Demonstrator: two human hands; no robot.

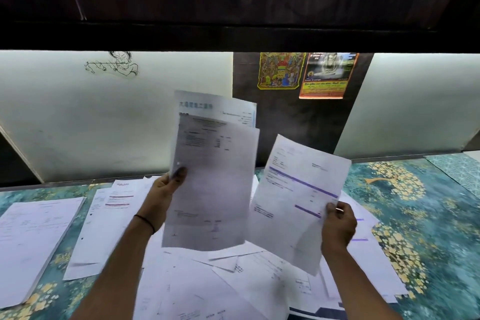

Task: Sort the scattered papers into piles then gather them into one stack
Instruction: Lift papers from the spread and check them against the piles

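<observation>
Papers (pixel 233 280) lie scattered in a loose, overlapping heap on the teal floral surface (pixel 428 228), directly below both raised hands. The left hand (pixel 166 189) grips a few printed sheets (pixel 213 182) by their left edge, thumb on the front, holding them upright above the heap. The right hand (pixel 337 226) pinches a single purple-barred sheet (pixel 293 195) at its lower right corner, tilted and just beside the left-hand sheets. On the left of the surface sit a thick stack (pixel 31 241) and, beside it, a thinner pile (pixel 104 228) topped by a red-marked page. A black band (pixel 145 222) circles the left wrist. Two colourful posters (pixel 280 70) hang on the dark back panel.
</observation>
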